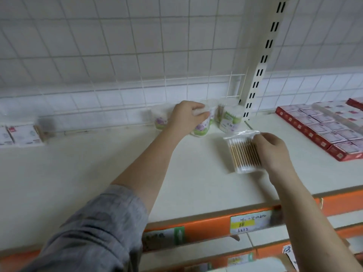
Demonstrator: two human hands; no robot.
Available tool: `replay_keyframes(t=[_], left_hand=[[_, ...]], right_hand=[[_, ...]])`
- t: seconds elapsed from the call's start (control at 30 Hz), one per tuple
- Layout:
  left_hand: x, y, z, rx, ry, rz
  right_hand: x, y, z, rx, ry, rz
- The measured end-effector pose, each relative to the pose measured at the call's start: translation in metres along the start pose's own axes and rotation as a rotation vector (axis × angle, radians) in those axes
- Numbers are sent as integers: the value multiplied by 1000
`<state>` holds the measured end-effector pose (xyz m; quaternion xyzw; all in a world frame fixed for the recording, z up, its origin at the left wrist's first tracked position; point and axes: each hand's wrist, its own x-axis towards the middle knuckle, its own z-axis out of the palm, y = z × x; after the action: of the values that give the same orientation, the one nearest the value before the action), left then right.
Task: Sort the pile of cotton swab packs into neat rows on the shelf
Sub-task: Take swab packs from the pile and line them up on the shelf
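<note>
Two hands busy. Left hand (186,114) curls over an upright swab tub (201,127) at frame centre, likely aligning the back row. Right hand (272,148) pinches a flat swab pack (242,152), centre-right on the shelf (98,173), probably squaring it.

two hands are in view, a left hand (186,114) and a right hand (272,149). one flat clear bag of wooden-stick swabs (243,152) lies on the shelf (98,173). three upright round swab tubs can be told apart at the back: a purple-label tub (160,119), a second purple-label tub (202,129) and a green-label tub (229,120); anything behind them is too blurred to count. the red boxes (322,130) at right form several rows, their number unclear. two price tags (250,222) show clearly on the orange shelf edge.
</note>
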<state>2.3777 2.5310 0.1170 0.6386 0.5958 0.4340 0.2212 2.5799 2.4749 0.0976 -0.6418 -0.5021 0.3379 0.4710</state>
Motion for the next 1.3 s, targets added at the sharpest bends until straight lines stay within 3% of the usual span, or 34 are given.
replay_keyframes(t=[0.5, 0.73, 0.87, 1.13, 1.3], left_hand=[[10, 3, 35, -23, 1, 32], [-14, 9, -1, 196, 116, 235], [-36, 8, -44, 218, 120, 265], [-107, -32, -144, 389, -162, 372], [-143, -59, -204, 401, -255, 437]], right_hand=[[25, 12, -23, 27, -185, -51], [9, -4, -11, 60, -252, -59], [-14, -17, 12, 90, -288, -49], [-92, -47, 108, 137, -331, -8], [-149, -65, 171, 162, -368, 33]])
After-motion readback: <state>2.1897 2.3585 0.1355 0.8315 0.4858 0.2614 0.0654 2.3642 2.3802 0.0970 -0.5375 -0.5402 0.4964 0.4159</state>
